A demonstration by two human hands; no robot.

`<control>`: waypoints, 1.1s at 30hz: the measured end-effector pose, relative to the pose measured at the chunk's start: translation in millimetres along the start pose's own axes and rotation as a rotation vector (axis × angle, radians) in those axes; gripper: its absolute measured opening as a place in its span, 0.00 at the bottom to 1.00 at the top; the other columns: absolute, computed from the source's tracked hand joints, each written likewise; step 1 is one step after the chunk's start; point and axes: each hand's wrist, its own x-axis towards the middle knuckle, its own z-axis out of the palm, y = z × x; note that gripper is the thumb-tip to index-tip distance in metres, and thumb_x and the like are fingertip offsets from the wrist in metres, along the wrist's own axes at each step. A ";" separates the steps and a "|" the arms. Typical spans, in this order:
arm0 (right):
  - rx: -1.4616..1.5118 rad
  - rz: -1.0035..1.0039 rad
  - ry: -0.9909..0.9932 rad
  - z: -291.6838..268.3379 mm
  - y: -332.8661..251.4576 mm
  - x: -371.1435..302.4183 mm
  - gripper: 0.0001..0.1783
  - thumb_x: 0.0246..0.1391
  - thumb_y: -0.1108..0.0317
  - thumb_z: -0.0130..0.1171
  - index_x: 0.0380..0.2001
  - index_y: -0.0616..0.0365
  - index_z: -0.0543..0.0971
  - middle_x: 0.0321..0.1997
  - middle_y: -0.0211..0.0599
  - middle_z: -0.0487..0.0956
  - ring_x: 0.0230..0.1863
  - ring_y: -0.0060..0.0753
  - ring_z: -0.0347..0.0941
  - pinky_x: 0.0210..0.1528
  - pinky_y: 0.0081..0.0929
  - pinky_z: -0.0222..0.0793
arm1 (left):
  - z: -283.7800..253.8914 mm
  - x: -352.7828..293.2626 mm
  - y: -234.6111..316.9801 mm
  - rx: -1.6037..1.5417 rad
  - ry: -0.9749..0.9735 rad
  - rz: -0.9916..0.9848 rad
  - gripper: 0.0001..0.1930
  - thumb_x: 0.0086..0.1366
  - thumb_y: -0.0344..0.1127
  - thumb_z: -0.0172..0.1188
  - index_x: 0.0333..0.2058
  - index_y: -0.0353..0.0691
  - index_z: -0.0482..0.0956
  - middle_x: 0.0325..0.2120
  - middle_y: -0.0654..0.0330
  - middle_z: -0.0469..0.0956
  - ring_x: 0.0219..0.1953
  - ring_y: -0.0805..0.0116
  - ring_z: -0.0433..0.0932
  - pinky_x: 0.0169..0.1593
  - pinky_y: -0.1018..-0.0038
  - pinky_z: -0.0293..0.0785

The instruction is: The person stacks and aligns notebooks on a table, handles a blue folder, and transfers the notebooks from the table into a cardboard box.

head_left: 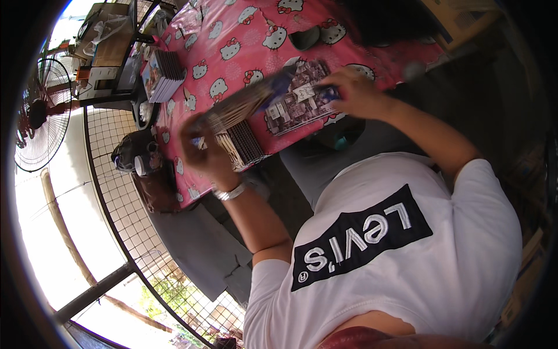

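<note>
My left hand (pixel 206 154), with a silver band at the wrist, is closed on the near-left end of a tilted stack of thin books (pixel 241 107), blurred by motion. Just below it, on the table, stands another stack of books (pixel 247 142) with dark edges. To the right lies a book with a grey-purple collage cover (pixel 296 102), partly covered by the raised stack. At its right edge is my right hand (pixel 357 93), fingers curled and pinched by a small dark blue patch. What that patch belongs to is unclear.
A pink table cover with cartoon cats (pixel 229 49) spreads beneath. A further stack of books (pixel 165 75) stands at the left, near a dark bag (pixel 139 151) and a standing fan (pixel 43 116). A dark green bowl-like item (pixel 305 39) sits at the far side.
</note>
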 end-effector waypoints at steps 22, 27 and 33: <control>-0.751 0.632 0.253 -88.2 173.5 114.2 0.20 0.51 0.57 0.65 0.43 0.58 0.78 0.50 0.49 0.74 0.51 0.52 0.72 0.51 0.43 0.72 | -113.5 -67.3 -175.7 0.498 -0.548 -0.684 0.28 0.69 0.49 0.51 0.63 0.42 0.65 0.64 0.38 0.58 0.68 0.44 0.55 0.68 0.59 0.53; -0.586 0.469 0.487 -107.8 200.4 108.0 0.11 0.47 0.64 0.65 0.34 0.54 0.79 0.35 0.45 0.79 0.39 0.52 0.76 0.42 0.45 0.73 | -79.0 -50.4 -152.8 0.823 -0.432 -0.491 0.28 0.67 0.50 0.55 0.60 0.40 0.69 0.61 0.40 0.63 0.64 0.43 0.62 0.64 0.58 0.61; -0.475 0.098 0.681 -117.5 152.7 119.0 0.09 0.53 0.66 0.58 0.36 0.58 0.78 0.46 0.49 0.76 0.44 0.57 0.75 0.45 0.45 0.73 | 77.6 -90.2 -43.0 0.220 -0.913 0.143 0.22 0.52 0.37 0.69 0.47 0.43 0.78 0.47 0.55 0.77 0.51 0.54 0.74 0.53 0.61 0.72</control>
